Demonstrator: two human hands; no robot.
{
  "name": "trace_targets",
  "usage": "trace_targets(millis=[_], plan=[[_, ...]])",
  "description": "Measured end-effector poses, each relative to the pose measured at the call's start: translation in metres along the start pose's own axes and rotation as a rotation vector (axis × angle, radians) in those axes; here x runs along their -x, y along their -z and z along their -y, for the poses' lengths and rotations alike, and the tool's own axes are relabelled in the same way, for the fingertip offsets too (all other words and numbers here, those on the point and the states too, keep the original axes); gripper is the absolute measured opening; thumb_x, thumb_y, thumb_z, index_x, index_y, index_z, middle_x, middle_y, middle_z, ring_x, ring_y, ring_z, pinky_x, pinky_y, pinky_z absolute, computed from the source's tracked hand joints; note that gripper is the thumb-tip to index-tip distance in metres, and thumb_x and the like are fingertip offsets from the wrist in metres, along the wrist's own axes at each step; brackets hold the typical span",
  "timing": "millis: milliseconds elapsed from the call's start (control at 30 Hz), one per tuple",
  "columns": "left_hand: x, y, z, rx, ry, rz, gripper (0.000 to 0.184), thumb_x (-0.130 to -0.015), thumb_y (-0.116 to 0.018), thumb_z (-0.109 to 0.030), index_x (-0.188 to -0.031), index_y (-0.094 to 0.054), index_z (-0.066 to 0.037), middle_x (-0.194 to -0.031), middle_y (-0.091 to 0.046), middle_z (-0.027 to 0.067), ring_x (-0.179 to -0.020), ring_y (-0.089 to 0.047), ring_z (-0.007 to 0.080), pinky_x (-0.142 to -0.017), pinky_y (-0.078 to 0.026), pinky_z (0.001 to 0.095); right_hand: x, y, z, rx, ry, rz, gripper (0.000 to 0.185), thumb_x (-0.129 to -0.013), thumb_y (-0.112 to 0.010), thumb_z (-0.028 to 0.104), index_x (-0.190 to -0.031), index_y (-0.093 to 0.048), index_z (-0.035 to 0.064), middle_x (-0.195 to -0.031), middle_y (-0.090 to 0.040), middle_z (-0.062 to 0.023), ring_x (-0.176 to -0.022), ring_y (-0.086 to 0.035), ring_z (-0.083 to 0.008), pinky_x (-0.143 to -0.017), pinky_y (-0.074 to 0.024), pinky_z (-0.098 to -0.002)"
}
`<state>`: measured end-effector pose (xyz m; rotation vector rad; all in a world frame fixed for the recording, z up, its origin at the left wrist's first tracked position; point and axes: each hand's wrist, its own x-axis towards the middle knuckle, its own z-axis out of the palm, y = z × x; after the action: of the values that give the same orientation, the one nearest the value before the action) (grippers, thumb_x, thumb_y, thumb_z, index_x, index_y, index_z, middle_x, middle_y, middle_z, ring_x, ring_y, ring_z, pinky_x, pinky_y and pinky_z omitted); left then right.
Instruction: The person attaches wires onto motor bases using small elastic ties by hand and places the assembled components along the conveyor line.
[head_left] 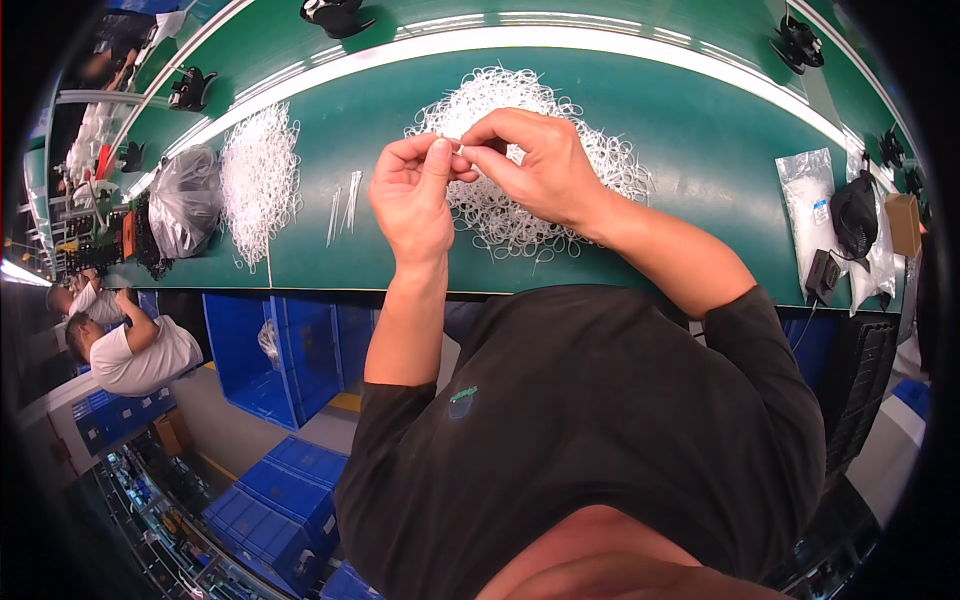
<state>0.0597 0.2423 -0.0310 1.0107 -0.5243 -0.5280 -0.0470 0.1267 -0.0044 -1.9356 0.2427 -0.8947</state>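
My left hand [415, 195] and my right hand [540, 165] meet fingertip to fingertip above the green table, both pinched closed. Between them is a small bit of white, which looks like part of a cable tie [461, 150]; most of it is hidden by the fingers. Behind and below my hands spreads a large pile of looped white cable ties [600, 165]. Several straight white cable ties [350, 203] lie on the table to the left of my left hand.
A second heap of looped white ties [258, 180] lies further left, beside a clear plastic bag [185, 200]. Packed plastic bags [805, 200] and a black object [853, 215] sit at the right end. Blue crates [270, 500] stand below the table's edge; a seated person [140, 345] is at far left.
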Motion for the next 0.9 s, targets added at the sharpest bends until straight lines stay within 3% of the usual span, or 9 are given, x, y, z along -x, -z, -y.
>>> trace_targets(millis=[900], plan=[[0.0062,0.0009,0.0036,-0.157,-0.045,-0.02,0.009,-0.094,-0.064,0.0,-0.101,-0.061,0.005,-0.087,-0.068,0.0118,-0.074,-0.067,0.014,-0.066,-0.06,0.0277,0.0005,0.0009,-0.0027,0.047,-0.001,0.038,0.008,-0.082,-0.069,0.008,-0.087,-0.069,0.0017,-0.078,-0.069,-0.0123,-0.068,-0.069,-0.0263,-0.061,-0.0543,-0.0341]])
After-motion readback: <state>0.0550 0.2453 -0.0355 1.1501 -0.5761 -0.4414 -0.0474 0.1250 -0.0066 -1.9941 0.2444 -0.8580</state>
